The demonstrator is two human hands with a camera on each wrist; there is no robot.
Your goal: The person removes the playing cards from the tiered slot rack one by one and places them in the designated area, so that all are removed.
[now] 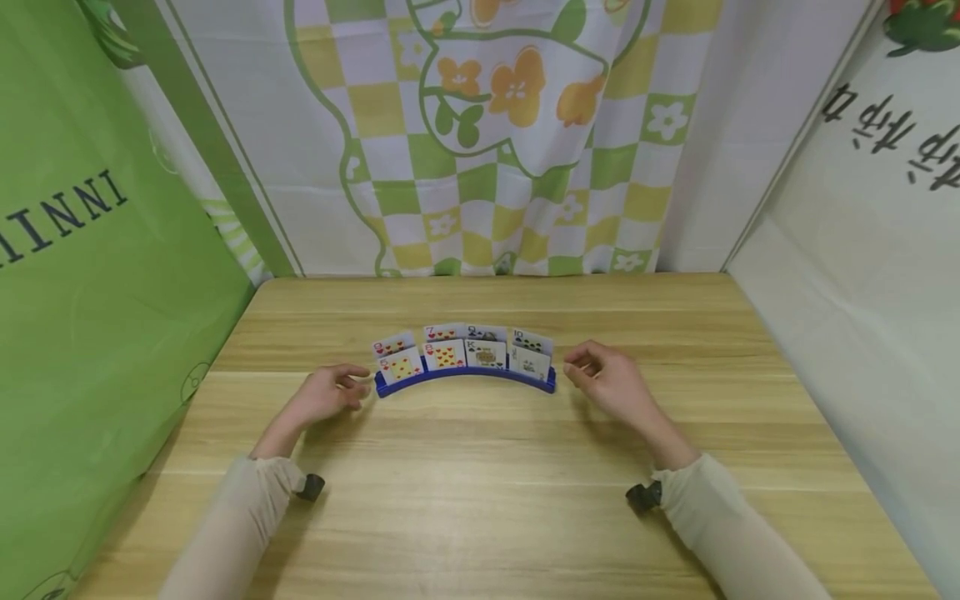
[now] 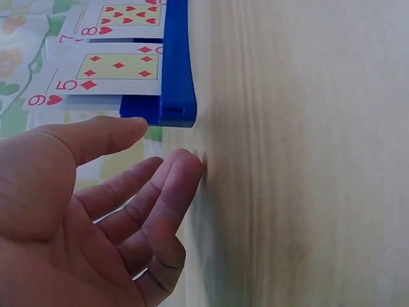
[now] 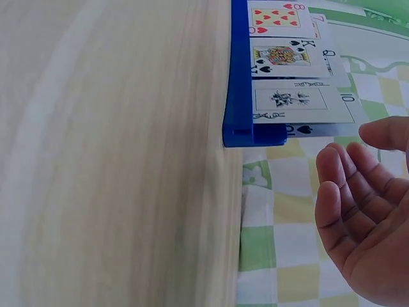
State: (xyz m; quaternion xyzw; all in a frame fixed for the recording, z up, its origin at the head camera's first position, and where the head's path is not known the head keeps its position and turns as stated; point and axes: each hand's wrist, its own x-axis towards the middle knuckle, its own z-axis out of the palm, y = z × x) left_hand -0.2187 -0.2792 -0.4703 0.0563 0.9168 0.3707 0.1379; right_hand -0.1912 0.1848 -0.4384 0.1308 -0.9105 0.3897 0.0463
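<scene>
A curved blue card holder [image 1: 465, 372] stands on the table with playing cards upright in two rows. Its front row shows a five of diamonds [image 2: 118, 66], an eight of hearts [image 1: 446, 355], a king of spades [image 3: 281, 57] and a joker [image 3: 287, 99]. Partly hidden behind them are a nine of hearts, a seven of hearts, a queen and a ten of spades [image 1: 532, 341]. My left hand [image 1: 326, 393] is just beside the holder's left end, fingers loosely bent and holding nothing. At the right end, my right hand [image 1: 611, 379] is empty too, fingers relaxed near the joker.
The wooden table [image 1: 465, 500] reaches back to a checked curtain [image 1: 510, 192]. A green wall covering [image 1: 97, 275] rises on the left, a white one [image 1: 847, 292] on the right. Small black devices [image 1: 643, 497] sit at both wrists.
</scene>
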